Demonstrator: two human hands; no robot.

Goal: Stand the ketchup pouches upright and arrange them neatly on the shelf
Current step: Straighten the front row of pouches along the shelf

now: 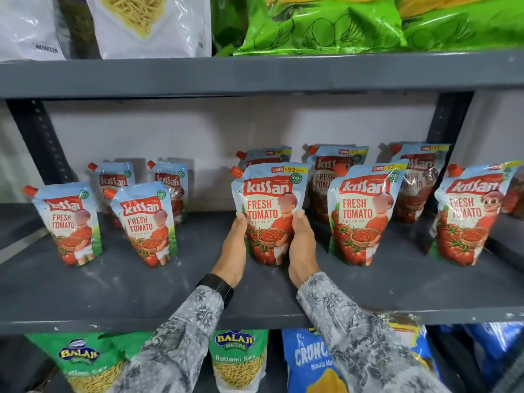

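grey shelf (113,285) — ketchup pouches (358,214) upright (two rows)

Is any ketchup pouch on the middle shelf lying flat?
No. Every visible pouch stands upright, including the centre pouch held between the left hand and right hand.

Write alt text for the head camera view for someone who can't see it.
Both hands, left hand and right hand, grip an upright ketchup pouch from either side at the middle of a grey shelf. Nine more pouches stand upright around it, in front and back rows. Snack bags fill the shelves above and below.
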